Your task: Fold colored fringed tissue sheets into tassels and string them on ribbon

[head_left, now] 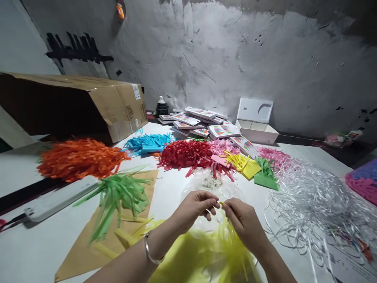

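In the head view, my right hand (pixel 243 220) pinches a yellow tissue-paper tassel (pixel 231 251) near its narrow top. Its fringe of thin strips hangs down below the fingers. Thumb and forefinger of my left hand (pixel 200 208) meet close by, at the small yellow tip that sticks out between both hands. More yellow tissue paper (pixel 182 259) lies blurred beneath my wrists. Behind the hands a clear plastic bag (pixel 203 181) rests on the white table, holding small bits that I cannot make out.
Piles of orange (pixel 79 159), red (pixel 185 153) and blue tissue fringe (pixel 150 141) line the back. Green fringe (pixel 126 192) lies on brown paper (pixel 79 251) at left, beside a white power strip (pixel 61 198). Silver strands (pixel 315 196) spread at right. A cardboard box (pixel 118 106) and flat boxes (pixel 200 114) stand behind.
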`<state>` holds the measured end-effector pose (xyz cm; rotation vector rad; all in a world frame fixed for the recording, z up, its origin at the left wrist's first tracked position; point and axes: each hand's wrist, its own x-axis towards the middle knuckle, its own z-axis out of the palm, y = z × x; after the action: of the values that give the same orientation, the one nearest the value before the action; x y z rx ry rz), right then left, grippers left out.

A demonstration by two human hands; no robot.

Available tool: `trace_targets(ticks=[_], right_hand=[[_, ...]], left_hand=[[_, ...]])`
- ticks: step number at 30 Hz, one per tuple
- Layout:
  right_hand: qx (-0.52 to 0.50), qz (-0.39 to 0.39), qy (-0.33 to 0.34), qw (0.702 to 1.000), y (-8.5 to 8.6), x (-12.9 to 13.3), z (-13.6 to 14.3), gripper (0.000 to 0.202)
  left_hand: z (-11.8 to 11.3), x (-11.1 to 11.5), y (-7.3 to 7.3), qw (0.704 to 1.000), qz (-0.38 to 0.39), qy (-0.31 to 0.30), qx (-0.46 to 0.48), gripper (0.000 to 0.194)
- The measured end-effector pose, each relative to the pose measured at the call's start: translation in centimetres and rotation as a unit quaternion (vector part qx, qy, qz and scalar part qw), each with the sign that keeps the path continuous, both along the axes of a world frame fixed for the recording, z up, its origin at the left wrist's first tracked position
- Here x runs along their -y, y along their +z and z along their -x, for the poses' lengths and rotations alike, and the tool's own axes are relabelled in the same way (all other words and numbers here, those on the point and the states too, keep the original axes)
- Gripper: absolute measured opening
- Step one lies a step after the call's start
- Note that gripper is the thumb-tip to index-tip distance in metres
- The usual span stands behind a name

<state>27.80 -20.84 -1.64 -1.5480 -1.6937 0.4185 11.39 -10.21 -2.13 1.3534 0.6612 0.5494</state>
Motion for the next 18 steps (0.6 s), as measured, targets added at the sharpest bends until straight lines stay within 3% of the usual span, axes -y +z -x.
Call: trace_targets(ticks=[8,13,18], right_hand=[[0.186,-0.135,-0.007,0.973,0.5,1.9,5.0,0.025],[0.218,-0.109,0.004,0.97,0.7,2.7,6.2,0.024],[0.177,-0.079,0.029,0.981,0.9,3.4,7.4,0.025]], left_hand=[[3.4,3.5,0.7,0.992,0.058,0.051,0.1,0.037],[4.7,4.5,0.2,0.993,0.036,0.059,0.096,0.038],[6.0,5.2,-0.3,0.994,-0.047,0.042,0.085,0.039]])
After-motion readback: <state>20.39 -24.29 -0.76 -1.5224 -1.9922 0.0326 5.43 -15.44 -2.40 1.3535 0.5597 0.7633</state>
